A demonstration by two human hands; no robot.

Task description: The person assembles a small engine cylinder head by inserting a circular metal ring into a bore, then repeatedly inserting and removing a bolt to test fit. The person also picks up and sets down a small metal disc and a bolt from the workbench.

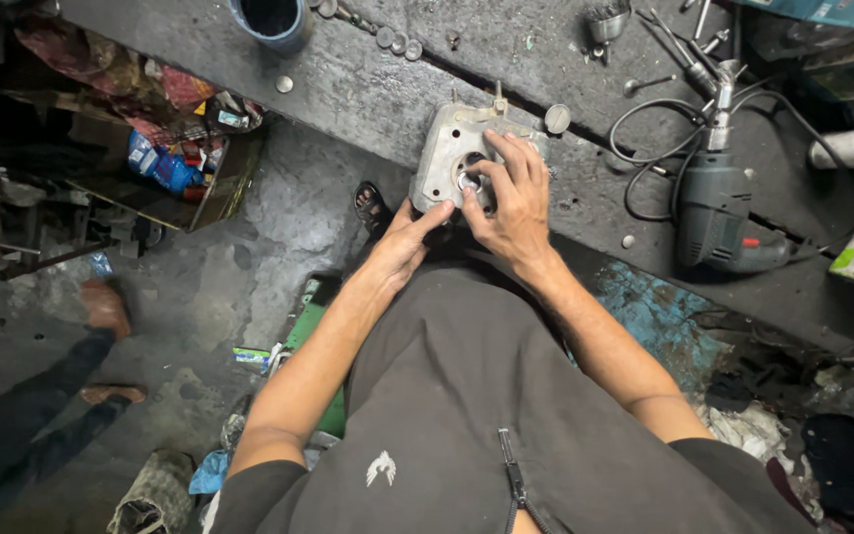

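A grey metal engine cylinder head (447,148) rests on the front edge of a dark, grimy workbench (397,89). My right hand (513,203) lies over its right side, fingers pressed on a small round shiny part (469,182) in the central opening. My left hand (404,240) grips the head's lower left corner from below. Both forearms reach up from my dark grey shirt at the bottom of the view.
A grey electric drill (719,213) with a coiled black cable lies to the right. A blue cup (271,20), small round metal discs (399,42) and loose tools sit further back. A cluttered box (185,158) stands on the floor at left, near another person's feet (106,307).
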